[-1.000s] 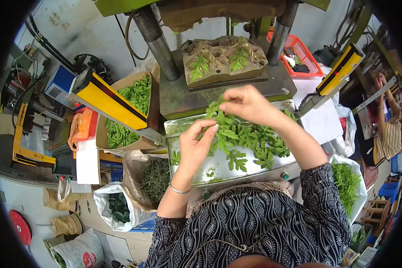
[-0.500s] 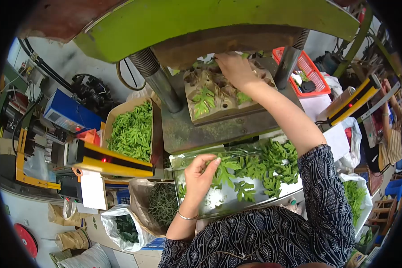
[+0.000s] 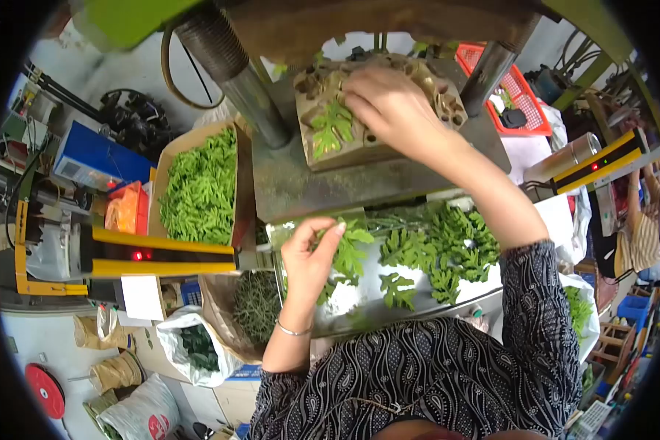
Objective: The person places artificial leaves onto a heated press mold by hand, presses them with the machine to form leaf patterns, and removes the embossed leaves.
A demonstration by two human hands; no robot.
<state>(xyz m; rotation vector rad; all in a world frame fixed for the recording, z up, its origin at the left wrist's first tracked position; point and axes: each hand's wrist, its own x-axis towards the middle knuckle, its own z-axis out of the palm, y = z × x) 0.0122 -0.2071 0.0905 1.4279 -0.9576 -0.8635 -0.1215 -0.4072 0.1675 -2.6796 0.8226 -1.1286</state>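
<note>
My left hand [image 3: 309, 257] pinches a green lobed artificial leaf [image 3: 353, 246] between thumb and fingertips, above a shiny metal tray [image 3: 372, 297]. Loose leaves of the same kind [image 3: 458, 246] lie across the tray, heaped toward its right side. My right hand [image 3: 392, 106] reaches over a metal mould block [image 3: 321, 77] with carved hollows. Its fingers are bent and drawn together against the block, and whatever they grip is hidden under the hand. Just left of those fingers, one green leaf [image 3: 332, 128] lies flat on the mould.
Steel press columns [image 3: 264, 114] flank the mould, with the press head above. Yellow-black sensor bars [image 3: 165, 253] stick out on both sides. A cardboard box of leaves [image 3: 243, 187] stands left, a red basket [image 3: 524, 99] back right. A white bag [image 3: 172, 323] sits lower left.
My right hand has come nearer over the mould, covering the leaf that lay at its front. My left hand keeps its pinch on the leaf. The view has shifted, with the press head higher in it.
</note>
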